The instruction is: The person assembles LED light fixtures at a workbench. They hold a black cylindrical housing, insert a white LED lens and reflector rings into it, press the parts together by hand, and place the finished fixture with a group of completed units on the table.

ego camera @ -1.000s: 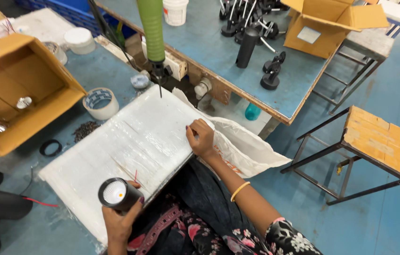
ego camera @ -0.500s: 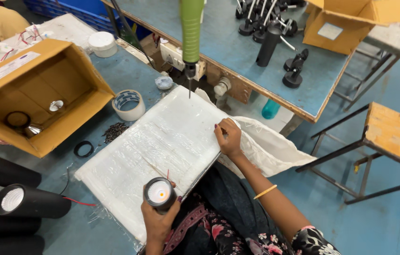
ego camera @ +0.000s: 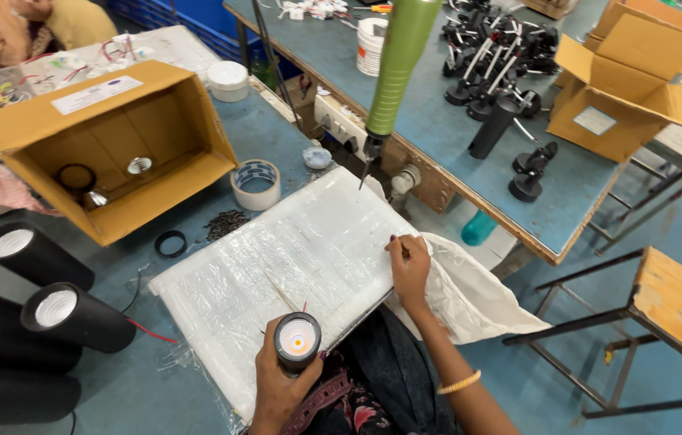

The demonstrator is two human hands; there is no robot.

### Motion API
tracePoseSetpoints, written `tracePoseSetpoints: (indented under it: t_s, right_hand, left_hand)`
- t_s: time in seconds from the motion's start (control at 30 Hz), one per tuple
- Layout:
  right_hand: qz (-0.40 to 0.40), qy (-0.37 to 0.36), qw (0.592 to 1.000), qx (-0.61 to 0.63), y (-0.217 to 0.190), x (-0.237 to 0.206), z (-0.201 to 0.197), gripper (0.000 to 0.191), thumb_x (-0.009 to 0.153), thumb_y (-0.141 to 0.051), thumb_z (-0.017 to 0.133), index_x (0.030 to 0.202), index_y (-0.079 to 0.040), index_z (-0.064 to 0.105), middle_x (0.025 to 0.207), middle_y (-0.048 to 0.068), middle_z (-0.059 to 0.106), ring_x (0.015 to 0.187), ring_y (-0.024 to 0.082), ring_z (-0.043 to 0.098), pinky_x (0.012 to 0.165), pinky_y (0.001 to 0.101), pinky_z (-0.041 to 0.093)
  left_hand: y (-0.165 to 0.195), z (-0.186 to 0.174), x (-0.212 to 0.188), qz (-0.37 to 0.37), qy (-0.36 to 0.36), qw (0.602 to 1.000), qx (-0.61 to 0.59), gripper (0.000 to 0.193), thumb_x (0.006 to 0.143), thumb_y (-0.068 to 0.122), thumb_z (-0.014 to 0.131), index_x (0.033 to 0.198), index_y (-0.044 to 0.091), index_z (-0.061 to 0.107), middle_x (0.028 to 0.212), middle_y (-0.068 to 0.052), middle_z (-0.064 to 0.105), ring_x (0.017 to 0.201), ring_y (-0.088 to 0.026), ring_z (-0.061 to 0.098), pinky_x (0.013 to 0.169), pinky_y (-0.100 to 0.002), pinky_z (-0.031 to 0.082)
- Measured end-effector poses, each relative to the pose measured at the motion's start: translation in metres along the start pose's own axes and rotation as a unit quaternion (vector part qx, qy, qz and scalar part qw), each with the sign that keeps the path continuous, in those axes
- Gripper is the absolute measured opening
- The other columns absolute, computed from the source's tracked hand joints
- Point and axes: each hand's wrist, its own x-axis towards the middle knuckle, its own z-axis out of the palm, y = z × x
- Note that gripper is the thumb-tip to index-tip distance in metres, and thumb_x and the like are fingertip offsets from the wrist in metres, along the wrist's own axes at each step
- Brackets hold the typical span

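Blue-grey workbenches fill the workshop, and a white plastic-wrapped foam pad lies on the near one. At the pad's near edge the left hand is wrapped around a small black cylindrical lamp housing, its lit open face turned up and thin red wires trailing from it. The right hand rests on the pad's right edge, fingers curled, pinching something too small to tell. Four finished-looking black cylindrical lamps lie to the left, so several units seem done; this one looks unfinished. A green hanging screwdriver dangles above the pad's far side, untouched.
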Motion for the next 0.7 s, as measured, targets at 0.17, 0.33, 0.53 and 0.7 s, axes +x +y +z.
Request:
tracePoseSetpoints:
  t_s: [0.17, 0.33, 0.53, 0.7]
  right_hand:
    - [0.202, -0.227, 0.865, 0.399, -0.015, -0.047, 0.012, 0.034, 0.104, -0.028, 0.057, 0.104, 0.004, 0.07, 0.086, 0.007, 0.065, 0.082, 0.017, 0.059, 0.079, 0.0289, 0.048]
    - [0.139, -0.453, 0.74, 0.477, -0.055, -0.095, 0.019, 0.059, 0.103, -0.047, 0.052, 0.137, 0.002, 0.057, 0.128, 0.008, 0.06, 0.125, 0.017, 0.056, 0.111, 0.0304, 0.043]
    - [0.11, -0.466, 0.74, 0.473, -0.076, -0.09, 0.011, 0.072, 0.105, -0.062, 0.047, 0.133, 0.003, 0.06, 0.138, 0.013, 0.055, 0.136, 0.023, 0.053, 0.119, 0.0351, 0.038]
    - [0.111, -0.474, 0.74, 0.464, -0.089, -0.083, -0.001, 0.073, 0.102, -0.063, 0.045, 0.128, 0.003, 0.064, 0.141, 0.013, 0.052, 0.136, 0.025, 0.052, 0.117, 0.0392, 0.041]
  left_hand:
    - [0.001, 0.0, -0.002, 0.021, 0.009, 1.0, 0.017, 0.051, 0.07, 0.005, 0.078, 0.115, 0.001, 0.056, 0.087, -0.011, 0.074, 0.079, -0.016, 0.071, 0.074, -0.03, 0.058]
    - [-0.004, 0.0, -0.003, 0.053, -0.001, 0.999, -0.004, 0.06, 0.069, 0.006, 0.074, 0.122, 0.001, 0.049, 0.099, -0.011, 0.071, 0.09, -0.016, 0.072, 0.081, -0.03, 0.058]
    - [-0.006, -0.002, -0.005, 0.064, -0.022, 0.997, -0.04, 0.063, 0.069, 0.006, 0.073, 0.124, 0.002, 0.042, 0.103, -0.01, 0.067, 0.095, -0.015, 0.069, 0.084, -0.029, 0.057]
    - [0.001, -0.004, -0.003, 0.014, -0.064, 0.995, -0.075, 0.061, 0.066, 0.003, 0.073, 0.12, 0.003, 0.045, 0.097, -0.01, 0.064, 0.09, -0.015, 0.065, 0.079, -0.029, 0.054]
